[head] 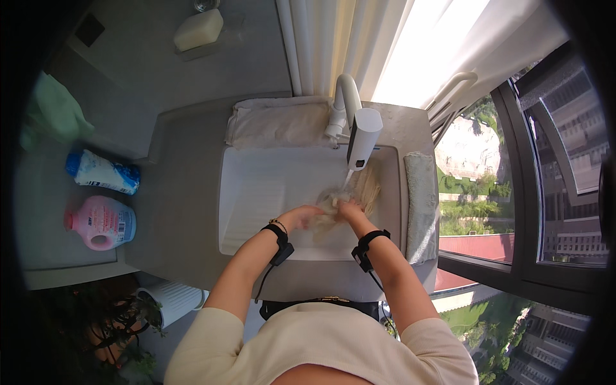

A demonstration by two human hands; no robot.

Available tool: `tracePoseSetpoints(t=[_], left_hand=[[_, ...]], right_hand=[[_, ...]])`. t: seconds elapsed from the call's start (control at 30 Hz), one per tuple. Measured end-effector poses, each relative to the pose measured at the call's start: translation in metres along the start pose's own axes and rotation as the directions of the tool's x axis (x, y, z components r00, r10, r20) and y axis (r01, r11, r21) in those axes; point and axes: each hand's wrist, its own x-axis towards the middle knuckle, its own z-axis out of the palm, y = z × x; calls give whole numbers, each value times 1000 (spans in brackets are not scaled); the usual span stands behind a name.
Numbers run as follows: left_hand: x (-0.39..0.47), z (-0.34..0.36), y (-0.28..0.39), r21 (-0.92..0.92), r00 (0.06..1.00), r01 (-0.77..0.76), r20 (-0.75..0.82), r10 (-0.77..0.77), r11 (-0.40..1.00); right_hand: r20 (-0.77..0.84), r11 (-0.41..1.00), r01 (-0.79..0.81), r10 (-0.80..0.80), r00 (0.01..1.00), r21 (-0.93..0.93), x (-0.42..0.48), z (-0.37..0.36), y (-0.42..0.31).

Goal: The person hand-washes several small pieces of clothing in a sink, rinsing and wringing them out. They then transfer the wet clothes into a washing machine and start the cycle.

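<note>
Water runs from a white faucet into a white sink. Under the stream my right hand is closed on a wet, cream-coloured cloth. My left hand is at the cloth's left side, blurred; whether its fingers grip the fabric is unclear. More beige fabric lies in the sink to the right of the stream, against the right wall. Both wrists wear black straps with small devices.
A folded towel lies behind the sink, a rolled grey towel on its right. At left stand a pink and blue detergent jug and a blue-and-white bottle. A soap bar sits farther back. White curtains hang behind the faucet.
</note>
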Motion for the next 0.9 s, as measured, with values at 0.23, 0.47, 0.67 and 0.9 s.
tracePoseSetpoints(t=[0.23, 0.47, 0.67, 0.9], left_hand=[[9, -3, -17, 714, 974, -115, 219, -64, 691], [-3, -2, -24, 866, 973, -182, 89, 215, 465], [2, 5, -5, 936, 961, -232, 263, -89, 265], [1, -14, -16, 960, 982, -161, 179, -58, 229]], right_hand=[[21, 294, 32, -173, 985, 955, 71, -21, 28], [-262, 979, 186, -200, 944, -77, 18, -19, 11], [-347, 953, 227, -287, 893, -203, 48, 7, 77], [35, 838, 494, -500, 865, -232, 38, -1, 70]])
